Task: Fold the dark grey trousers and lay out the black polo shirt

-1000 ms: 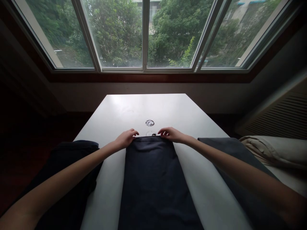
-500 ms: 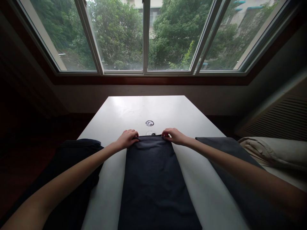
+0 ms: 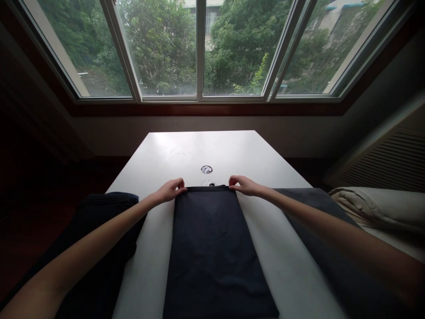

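Note:
A dark navy pair of trousers (image 3: 215,252), folded lengthwise, lies flat down the middle of the white table (image 3: 199,148). Its far edge shows a narrow band across the top. My left hand (image 3: 172,189) pinches the far left corner between thumb and fingers. At the far right corner, my right hand (image 3: 244,184) has its fingertips closed on the band. The cloth between both hands is stretched straight, with faint creases lower down. The near end runs out of the bottom of the view.
A dark folded garment (image 3: 109,199) hangs over the table's left side. Grey cloth (image 3: 305,199) lies along the right side, partly under my right forearm. Beyond it is a rolled beige cloth (image 3: 375,206). A round hole (image 3: 206,169) pierces the tabletop, and a window (image 3: 199,53) stands behind.
My hands have moved slightly apart, out to the two corners of the far edge. The band there now lies straighter and the upper cloth smoother.

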{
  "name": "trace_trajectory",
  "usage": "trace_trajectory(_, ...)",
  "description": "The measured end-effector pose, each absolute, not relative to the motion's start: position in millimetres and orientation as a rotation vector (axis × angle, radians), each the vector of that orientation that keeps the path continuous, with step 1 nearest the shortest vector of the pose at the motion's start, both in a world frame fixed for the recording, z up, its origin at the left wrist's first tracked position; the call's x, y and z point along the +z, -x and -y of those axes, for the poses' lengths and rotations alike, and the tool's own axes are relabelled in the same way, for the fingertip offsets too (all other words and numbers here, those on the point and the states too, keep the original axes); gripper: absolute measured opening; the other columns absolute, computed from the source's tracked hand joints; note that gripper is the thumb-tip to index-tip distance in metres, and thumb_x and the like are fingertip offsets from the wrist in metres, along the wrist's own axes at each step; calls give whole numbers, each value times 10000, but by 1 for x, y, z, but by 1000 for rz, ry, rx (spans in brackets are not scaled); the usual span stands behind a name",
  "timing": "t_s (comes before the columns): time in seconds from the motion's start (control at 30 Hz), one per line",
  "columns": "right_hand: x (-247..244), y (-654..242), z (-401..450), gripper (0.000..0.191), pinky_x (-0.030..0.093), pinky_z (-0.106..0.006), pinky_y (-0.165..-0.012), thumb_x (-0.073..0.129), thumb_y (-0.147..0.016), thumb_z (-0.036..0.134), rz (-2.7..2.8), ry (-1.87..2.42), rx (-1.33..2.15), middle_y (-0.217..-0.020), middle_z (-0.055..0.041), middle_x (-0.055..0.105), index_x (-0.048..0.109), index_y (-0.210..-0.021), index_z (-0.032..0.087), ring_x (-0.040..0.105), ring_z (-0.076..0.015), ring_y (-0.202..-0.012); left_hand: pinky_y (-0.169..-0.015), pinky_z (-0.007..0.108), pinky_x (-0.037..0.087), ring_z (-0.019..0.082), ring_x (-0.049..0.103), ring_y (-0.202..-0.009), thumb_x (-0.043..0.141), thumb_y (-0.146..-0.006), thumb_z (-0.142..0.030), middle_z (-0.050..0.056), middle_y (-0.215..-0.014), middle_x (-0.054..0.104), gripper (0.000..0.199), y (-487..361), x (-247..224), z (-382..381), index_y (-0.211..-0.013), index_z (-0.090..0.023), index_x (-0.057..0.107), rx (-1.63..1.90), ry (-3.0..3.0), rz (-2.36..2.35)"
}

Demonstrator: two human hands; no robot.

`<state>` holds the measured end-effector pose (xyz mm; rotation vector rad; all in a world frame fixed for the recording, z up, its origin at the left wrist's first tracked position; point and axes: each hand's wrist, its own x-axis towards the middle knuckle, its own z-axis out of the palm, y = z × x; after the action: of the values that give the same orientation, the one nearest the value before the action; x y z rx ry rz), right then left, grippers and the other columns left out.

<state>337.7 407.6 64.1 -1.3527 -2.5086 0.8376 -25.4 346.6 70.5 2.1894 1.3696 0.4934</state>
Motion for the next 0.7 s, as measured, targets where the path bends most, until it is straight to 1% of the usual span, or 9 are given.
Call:
trace_trajectory(0.1, 60, -337, -411, 146, 467, -283, -742, 617, -790, 278, 2441, 1300, 977, -887, -74, 656, 616, -870, 156, 608, -188, -822, -694, 298, 453, 187, 575, -771, 558, -842, -446, 46, -837, 633, 261, 24, 72, -346, -836, -185, 569, 504, -2167, -1376)
trace_trajectory(0.17, 58, -336, -413, 174, 471, -279, -725, 630, -772, 286, 2418, 1294, 1014, -859, -73, 659, 623, -877, 147, 611, -184, -801, -681, 294, 455, 187, 575, -760, 574, -828, -451, 48, -830, 635, 278, 22, 73, -346, -871, -177, 590, 527, -2136, -1384)
trace_trajectory(0.27, 60, -333, -416, 208, 473, -279, -711, 629, -765, 296, 2415, 1292, 1054, -827, -73, 676, 656, -892, 133, 617, -182, -775, -696, 294, 462, 199, 588, -792, 572, -824, -460, 66, -864, 658, 325, 20, 77, -345, -941, -163, 637, 517, -2100, -1367)
trace_trajectory(0.33, 64, -332, -417, 216, 470, -282, -708, 625, -766, 303, 2427, 1275, 1072, -818, -75, 686, 684, -879, 129, 617, -184, -764, -708, 294, 460, 206, 591, -812, 561, -830, -464, 77, -882, 670, 334, 21, 80, -345, -919, -160, 668, 491, -2101, -1352)
trace_trajectory(0.43, 70, -330, -417, 222, 463, -277, -698, 611, -775, 302, 2441, 1244, 1060, -824, -73, 691, 709, -879, 132, 613, -185, -766, -697, 289, 453, 205, 588, -799, 552, -838, -468, 76, -860, 672, 337, 23, 84, -343, -867, -159, 682, 492, -2110, -1354)
trace_trajectory(0.57, 74, -327, -418, 202, 455, -267, -684, 585, -781, 253, 2455, 1247, 990, -825, -69, 681, 714, -882, 135, 603, -181, -767, -682, 283, 448, 196, 585, -771, 547, -842, -468, 66, -828, 666, 336, 29, 85, -342, -863, -161, 682, 513, -2126, -1361)
trace_trajectory(0.7, 68, -320, -421, 176, 454, -267, -715, 587, -785, 217, 2463, 1286, 938, -818, -58, 671, 709, -886, 141, 594, -173, -770, -673, 283, 448, 198, 584, -768, 545, -834, -461, 65, -817, 663, 328, 31, 83, -343, -846, -162, 681, 506, -2137, -1411)
